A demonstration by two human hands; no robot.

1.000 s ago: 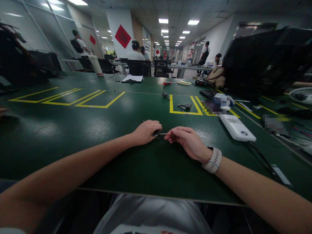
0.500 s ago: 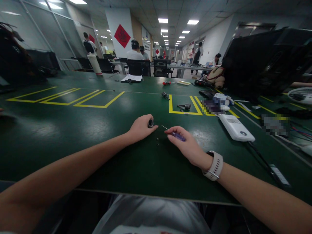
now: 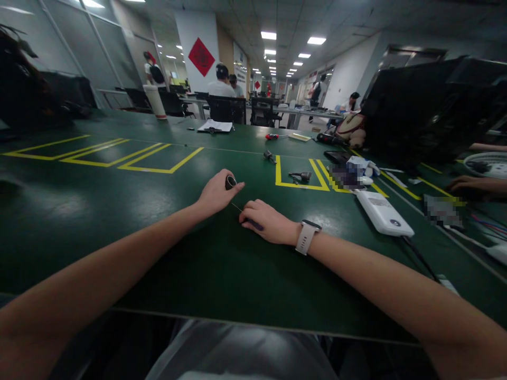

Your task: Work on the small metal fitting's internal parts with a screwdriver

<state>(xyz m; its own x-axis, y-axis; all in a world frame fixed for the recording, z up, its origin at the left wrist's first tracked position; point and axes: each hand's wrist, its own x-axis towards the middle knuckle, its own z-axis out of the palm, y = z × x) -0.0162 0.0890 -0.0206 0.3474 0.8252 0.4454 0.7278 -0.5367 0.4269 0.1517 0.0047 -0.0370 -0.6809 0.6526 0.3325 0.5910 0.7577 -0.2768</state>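
Purple-handled screwdriver (image 3: 255,225) is held in the closed right grip (image 3: 267,220), its shaft (image 3: 237,208) pointing toward the left grip (image 3: 216,192), curled around a black cylindrical part (image 3: 229,182).

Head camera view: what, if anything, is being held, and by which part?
The right grip holds a screwdriver by its purple handle. The left grip is wrapped around the side of a dark tube, its open end showing.

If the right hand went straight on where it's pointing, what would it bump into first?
Probably the left hand, which holds a dark round part. The right hand points that way, and so does the thin tool it holds, though depth is hard to judge.
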